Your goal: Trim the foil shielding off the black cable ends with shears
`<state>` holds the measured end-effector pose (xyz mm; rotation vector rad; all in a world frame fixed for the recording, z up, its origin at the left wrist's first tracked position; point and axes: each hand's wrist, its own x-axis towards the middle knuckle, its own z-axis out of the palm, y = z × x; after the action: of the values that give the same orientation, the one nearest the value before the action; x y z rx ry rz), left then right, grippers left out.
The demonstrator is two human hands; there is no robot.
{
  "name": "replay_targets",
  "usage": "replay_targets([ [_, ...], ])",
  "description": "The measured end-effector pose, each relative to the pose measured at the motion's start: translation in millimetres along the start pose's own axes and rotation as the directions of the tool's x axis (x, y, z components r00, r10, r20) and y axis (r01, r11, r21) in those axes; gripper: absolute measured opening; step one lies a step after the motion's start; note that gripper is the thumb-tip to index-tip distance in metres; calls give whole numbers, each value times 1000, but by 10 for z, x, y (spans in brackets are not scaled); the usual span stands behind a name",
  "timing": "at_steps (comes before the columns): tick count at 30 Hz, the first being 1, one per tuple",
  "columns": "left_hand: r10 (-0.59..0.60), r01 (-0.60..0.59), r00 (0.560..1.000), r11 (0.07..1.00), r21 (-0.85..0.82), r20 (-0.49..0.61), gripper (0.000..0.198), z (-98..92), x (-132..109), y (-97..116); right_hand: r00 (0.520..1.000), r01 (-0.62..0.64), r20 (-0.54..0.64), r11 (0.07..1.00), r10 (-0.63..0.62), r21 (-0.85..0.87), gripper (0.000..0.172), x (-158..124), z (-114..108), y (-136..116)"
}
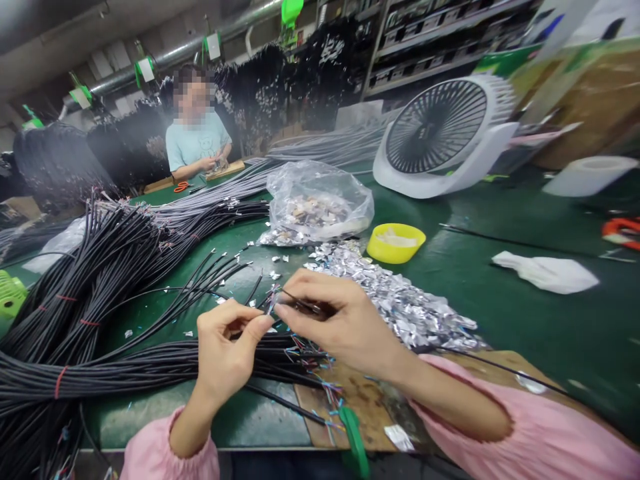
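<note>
My left hand [227, 350] pinches near the fine coloured inner wires [271, 301] at a stripped cable end, thumb and forefinger pressed together. From the right, my right hand [345, 327] grips the black cable [295, 300] close to that end, its fingers curled round it. The two sets of fingertips nearly meet. Below them lies a bundle of black cables [165, 365], their ends showing thin red, blue and white wires. A heap of silver foil scraps [400, 293] lies just beyond my right hand.
A clear plastic bag [320, 200] of scraps and a yellow dish [396, 243] stand behind the heap. A white fan [440, 133] is at the back right. More black cables [100, 280] fill the left. A green-handled tool [354, 440] lies at the front edge. Another person [197, 143] works across the table.
</note>
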<state>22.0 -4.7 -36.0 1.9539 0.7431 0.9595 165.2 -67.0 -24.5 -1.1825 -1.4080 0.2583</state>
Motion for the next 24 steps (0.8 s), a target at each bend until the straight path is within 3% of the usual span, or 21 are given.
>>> replay_targets([
  [4, 30, -49, 990, 989, 140, 136, 19, -47, 8, 35, 956, 292, 61, 919, -286, -266, 16, -59, -11, 24],
  [7, 31, -40, 997, 989, 143, 65, 15, -49, -6, 17, 912, 404, 81, 847, -402, -347, 16, -95, -22, 27],
  [10, 142, -121, 980, 982, 142, -143, 10, -45, -33, -16, 970, 223, -28, 933, -240, -281, 17, -102, -17, 13],
  [12, 308, -243, 915, 936, 254, -259, 8, -49, -48, -26, 993, 97, -46, 970, -110, -225, 22, -93, -6, 5],
  [15, 509, -363, 810, 825, 433, -290, 9, -59, -58, -6, 999, 16, 43, 992, -11, -127, 20, -76, 7, -4],
  [17, 566, -390, 784, 768, 508, -255, 15, -64, -61, 20, 993, -17, 115, 997, 25, -73, 20, -69, 9, -14],
  [19, 582, -386, 785, 725, 570, -210, 19, -68, -66, 40, 988, -37, 151, 998, 43, -43, 22, -67, 7, -24],
  [24, 457, -302, 882, 737, 604, -117, 17, -81, -86, 28, 977, -83, 198, 996, 83, -10, 25, -66, 6, -25],
])
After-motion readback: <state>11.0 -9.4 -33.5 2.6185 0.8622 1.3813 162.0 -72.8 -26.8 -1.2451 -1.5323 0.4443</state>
